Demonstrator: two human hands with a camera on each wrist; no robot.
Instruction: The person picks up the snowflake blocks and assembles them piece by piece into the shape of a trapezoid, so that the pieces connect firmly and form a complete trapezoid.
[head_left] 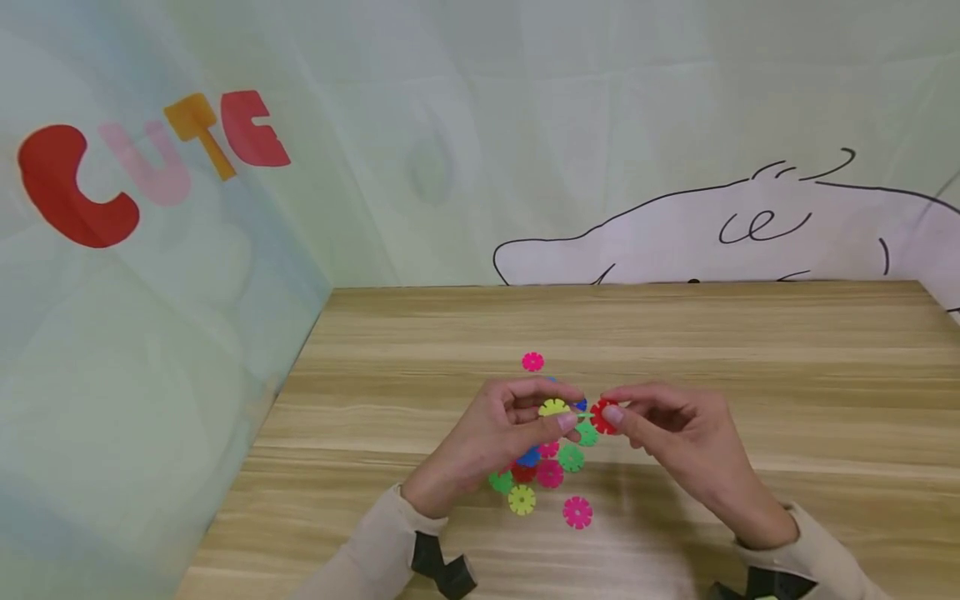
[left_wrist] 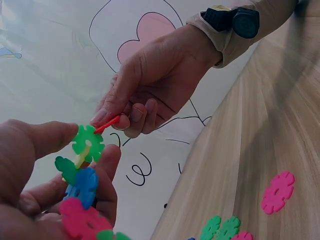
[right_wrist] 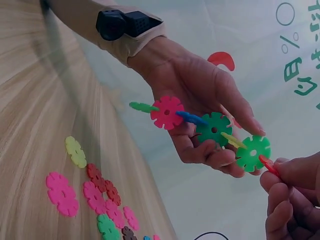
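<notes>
My left hand holds a chain of slotted plastic snowflake discs linked edge to edge. In the right wrist view the chain runs from a pink disc through a blue disc, a dark green disc and a yellow disc to a bright green disc, which the left thumb and fingers pinch. Thumb and forefinger of my right hand pinch a red disc. Its edge meets the rim of the bright green disc, roughly crosswise to it. Both hands are raised over the wooden table.
Loose discs lie on the table under and around the hands. Among them are a pink disc near the front, a yellow disc and another pink disc farther back. A printed cloth backdrop borders the table's back and left.
</notes>
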